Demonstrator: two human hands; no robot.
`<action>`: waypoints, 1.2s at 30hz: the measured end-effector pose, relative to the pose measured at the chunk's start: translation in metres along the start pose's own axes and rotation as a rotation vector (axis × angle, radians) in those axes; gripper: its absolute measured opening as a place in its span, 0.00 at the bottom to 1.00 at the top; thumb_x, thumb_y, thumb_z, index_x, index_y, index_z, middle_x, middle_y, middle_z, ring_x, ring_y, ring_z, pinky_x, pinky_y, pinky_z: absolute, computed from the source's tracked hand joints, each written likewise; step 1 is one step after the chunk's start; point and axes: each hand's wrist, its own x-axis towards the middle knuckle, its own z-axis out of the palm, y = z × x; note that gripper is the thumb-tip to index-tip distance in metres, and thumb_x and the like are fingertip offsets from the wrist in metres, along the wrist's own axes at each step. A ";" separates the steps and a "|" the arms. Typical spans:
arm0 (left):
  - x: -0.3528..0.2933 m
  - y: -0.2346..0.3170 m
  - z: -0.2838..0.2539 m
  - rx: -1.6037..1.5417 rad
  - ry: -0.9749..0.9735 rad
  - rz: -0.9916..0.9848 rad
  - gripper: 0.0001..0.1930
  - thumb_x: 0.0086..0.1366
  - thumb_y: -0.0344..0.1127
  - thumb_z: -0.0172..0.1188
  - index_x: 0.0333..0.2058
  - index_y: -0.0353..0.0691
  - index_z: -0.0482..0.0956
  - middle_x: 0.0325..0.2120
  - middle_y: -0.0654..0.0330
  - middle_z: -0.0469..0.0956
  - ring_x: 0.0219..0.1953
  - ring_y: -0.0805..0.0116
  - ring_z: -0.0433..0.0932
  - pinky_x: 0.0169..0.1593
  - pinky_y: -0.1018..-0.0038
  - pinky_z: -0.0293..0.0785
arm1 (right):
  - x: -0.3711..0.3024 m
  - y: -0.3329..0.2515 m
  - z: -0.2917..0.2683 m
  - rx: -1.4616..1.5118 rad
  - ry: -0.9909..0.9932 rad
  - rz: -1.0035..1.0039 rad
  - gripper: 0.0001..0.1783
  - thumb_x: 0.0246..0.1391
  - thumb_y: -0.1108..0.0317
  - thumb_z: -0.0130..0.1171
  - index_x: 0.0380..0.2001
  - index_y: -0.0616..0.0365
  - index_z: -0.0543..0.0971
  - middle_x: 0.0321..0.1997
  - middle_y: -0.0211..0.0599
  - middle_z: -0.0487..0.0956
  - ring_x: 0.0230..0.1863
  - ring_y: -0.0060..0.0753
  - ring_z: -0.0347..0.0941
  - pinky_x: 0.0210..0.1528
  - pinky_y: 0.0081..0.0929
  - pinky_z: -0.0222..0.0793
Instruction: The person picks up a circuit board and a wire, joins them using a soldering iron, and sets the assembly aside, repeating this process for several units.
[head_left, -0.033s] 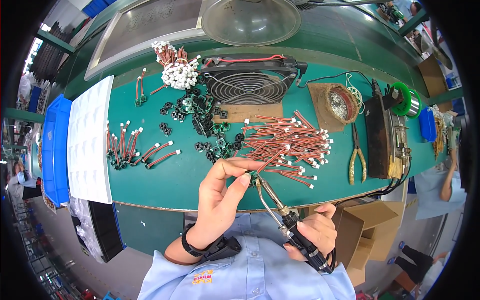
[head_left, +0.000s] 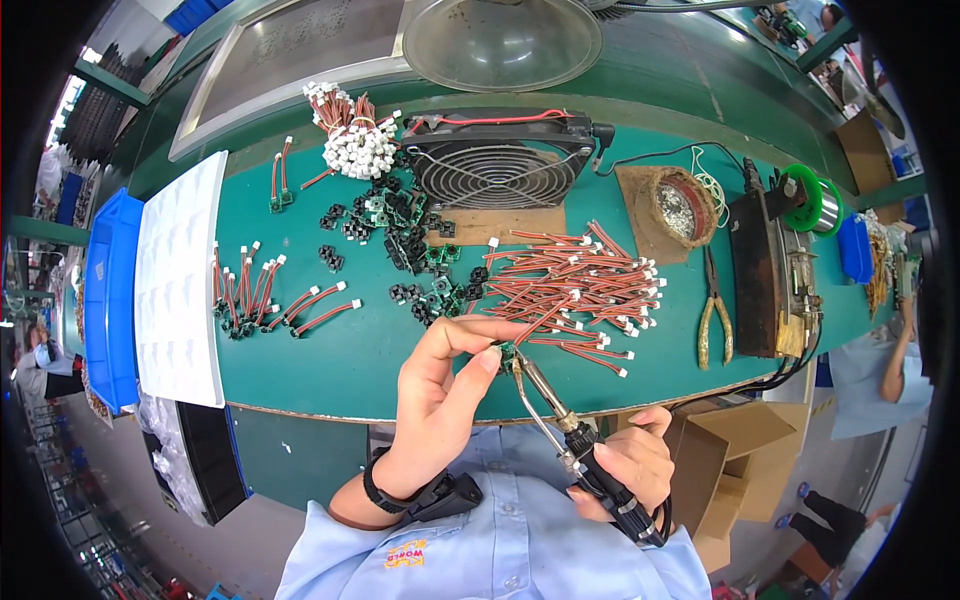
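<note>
My left hand (head_left: 438, 388) pinches a small green circuit board (head_left: 507, 358) between thumb and fingers, just above the bench's front edge. A red-and-brown wire lead (head_left: 550, 315) with a white connector extends from the board toward the upper right. In my right hand (head_left: 640, 464) is a black-handled soldering iron (head_left: 603, 486) with a thin curved tube along its shaft. Its tip meets the board beside my left fingertips; the exact joint is too small to make out. Beyond my hands lies a pile of similar leads (head_left: 560, 280), with loose boards and black parts (head_left: 405, 245) to its left.
A black fan (head_left: 500, 170) stands at the back. Rightward are a round tin of solder scraps (head_left: 683, 208), pliers (head_left: 714, 320), a dark soldering station (head_left: 762, 270) and a green solder reel (head_left: 812, 200). On the left, wired boards (head_left: 245, 295) lie near a white tray (head_left: 180, 290) and blue bin (head_left: 110, 300).
</note>
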 end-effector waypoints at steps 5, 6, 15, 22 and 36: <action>0.000 0.000 -0.001 -0.015 -0.011 -0.003 0.01 0.62 0.25 0.49 0.32 0.36 0.66 0.42 0.50 0.75 0.48 0.65 0.71 0.52 0.69 0.63 | -0.001 0.000 -0.001 0.005 -0.005 0.000 0.29 0.37 0.59 0.67 0.44 0.57 0.71 0.16 0.28 0.74 0.18 0.27 0.69 0.38 0.36 0.54; 0.000 0.000 0.000 -0.015 -0.012 -0.002 0.01 0.62 0.25 0.49 0.32 0.36 0.66 0.42 0.50 0.75 0.48 0.65 0.71 0.52 0.69 0.63 | -0.001 0.000 -0.001 0.005 -0.005 -0.001 0.29 0.37 0.59 0.67 0.44 0.57 0.71 0.16 0.28 0.74 0.18 0.27 0.69 0.38 0.36 0.54; -0.001 0.004 0.002 -0.007 0.013 -0.048 0.02 0.63 0.27 0.48 0.31 0.36 0.67 0.41 0.50 0.76 0.48 0.65 0.71 0.53 0.68 0.63 | 0.000 0.001 -0.001 0.029 -0.001 0.000 0.29 0.36 0.60 0.67 0.44 0.57 0.71 0.17 0.29 0.74 0.18 0.28 0.69 0.38 0.36 0.55; -0.002 0.003 0.001 -0.019 -0.005 -0.034 0.02 0.63 0.27 0.49 0.32 0.36 0.67 0.42 0.51 0.76 0.47 0.68 0.71 0.52 0.70 0.64 | -0.001 0.002 -0.002 0.056 0.001 0.020 0.29 0.36 0.60 0.67 0.45 0.56 0.71 0.17 0.28 0.74 0.19 0.28 0.69 0.39 0.35 0.56; -0.002 0.008 0.005 -0.006 0.024 -0.062 0.02 0.62 0.28 0.48 0.31 0.37 0.66 0.41 0.50 0.76 0.47 0.65 0.71 0.53 0.69 0.63 | -0.001 0.002 -0.005 0.181 0.018 0.081 0.28 0.36 0.65 0.70 0.44 0.57 0.73 0.22 0.26 0.77 0.22 0.24 0.71 0.42 0.31 0.56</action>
